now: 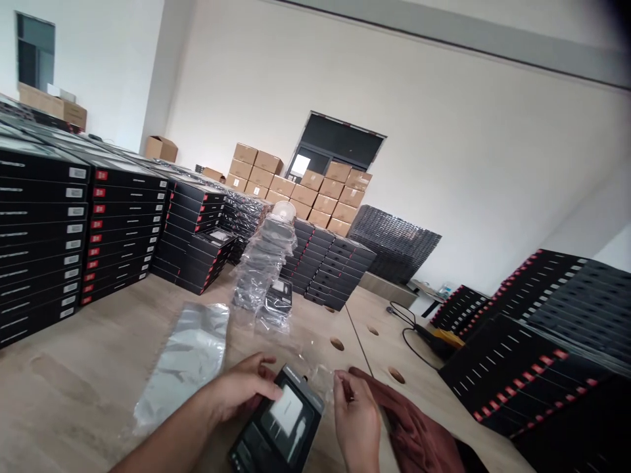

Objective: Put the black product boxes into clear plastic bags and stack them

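Note:
A flat black product box (279, 424) with a pale window lies tilted near the table's front edge. My left hand (241, 387) grips its upper left corner, fingers curled over the top. Close to the box's right side, my right hand (355, 420) pinches the edge of a clear plastic sleeve (323, 376), which sits at the box's top end. Just beyond stands a stack of plastic-wrapped black boxes (263, 269), and a pile of empty clear bags (185, 358) lies flat to the left.
Tall stacks of black boxes (73, 230) line the left side and the middle (330, 263) of the wooden table (73, 394). More black boxes (537, 335) slope along the right. A brown cloth (419, 433) lies by my right hand. Cardboard cartons (300, 190) stand at the back wall.

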A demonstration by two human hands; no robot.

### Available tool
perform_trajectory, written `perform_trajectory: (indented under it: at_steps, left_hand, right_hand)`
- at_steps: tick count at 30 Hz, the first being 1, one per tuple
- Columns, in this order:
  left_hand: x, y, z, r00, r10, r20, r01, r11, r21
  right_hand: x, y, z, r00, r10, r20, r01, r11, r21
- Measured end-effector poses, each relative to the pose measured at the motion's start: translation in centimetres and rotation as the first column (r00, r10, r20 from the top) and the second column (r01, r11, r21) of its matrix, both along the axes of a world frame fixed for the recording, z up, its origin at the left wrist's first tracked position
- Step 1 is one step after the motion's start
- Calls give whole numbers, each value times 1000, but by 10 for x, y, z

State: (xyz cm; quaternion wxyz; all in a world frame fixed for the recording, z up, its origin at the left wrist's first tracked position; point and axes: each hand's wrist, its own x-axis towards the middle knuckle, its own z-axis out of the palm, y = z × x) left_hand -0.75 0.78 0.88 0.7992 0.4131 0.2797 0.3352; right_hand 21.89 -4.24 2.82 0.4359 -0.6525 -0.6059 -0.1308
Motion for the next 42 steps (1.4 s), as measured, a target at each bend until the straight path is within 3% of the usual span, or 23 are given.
perform_trajectory:
  at_steps: [3, 5, 8, 13, 18, 22, 24, 26, 29, 32, 35, 39, 42]
  left_hand:
    - [-3, -2, 2, 984, -169, 61, 171, 984, -40]
    - [-1, -2, 1, 984, -181, -7, 180, 983, -25]
    - [2, 0, -2, 985, -83, -150, 92, 994, 52]
    - [3, 3, -4, 955, 59, -292, 7, 976, 220]
    - [7, 2, -5, 934, 198, -298, -70, 918, 390]
    - [12, 4, -8, 967, 168, -191, -80, 913, 400]
    - [12, 4, -9, 950, 201, -238, -81, 897, 434]
    - [11, 3, -9, 908, 261, -329, -76, 872, 484]
    - [9, 1, -10, 862, 311, -401, -60, 847, 528]
    - [11, 3, -14, 851, 341, -399, -77, 833, 548]
    - [13, 6, -18, 841, 384, -380, -136, 831, 539]
    - [13, 9, -17, 873, 348, -341, -129, 840, 527]
    - [11, 7, -11, 873, 345, -344, -107, 824, 556]
  right_hand:
    - [-4, 1, -2, 995, 87, -45, -90, 994, -55]
    - [-12, 2, -3, 977, 192, -94, -203, 971, -127]
    - [-21, 2, -4, 939, 294, -180, -329, 920, -213]
    - [-22, -2, -2, 931, 284, -228, -332, 919, -212]
    - [-29, -5, 3, 928, 331, -169, -362, 908, -213]
    - [-33, -6, 2, 934, 343, -101, -357, 909, -215]
    - [-30, -5, -1, 930, 359, -73, -366, 906, -212]
    - [-25, -4, -4, 943, 329, -46, -331, 922, -202]
    - [-15, -2, -9, 990, 137, -15, -137, 968, -212]
    - [-7, 0, -12, 995, -4, -101, -25, 960, -279]
    - [-3, 0, -12, 977, 6, -215, -72, 951, -301]
    - [-6, 0, -10, 951, 31, -308, -134, 938, -319]
    - [-13, 0, -8, 847, -4, -531, -235, 894, -381]
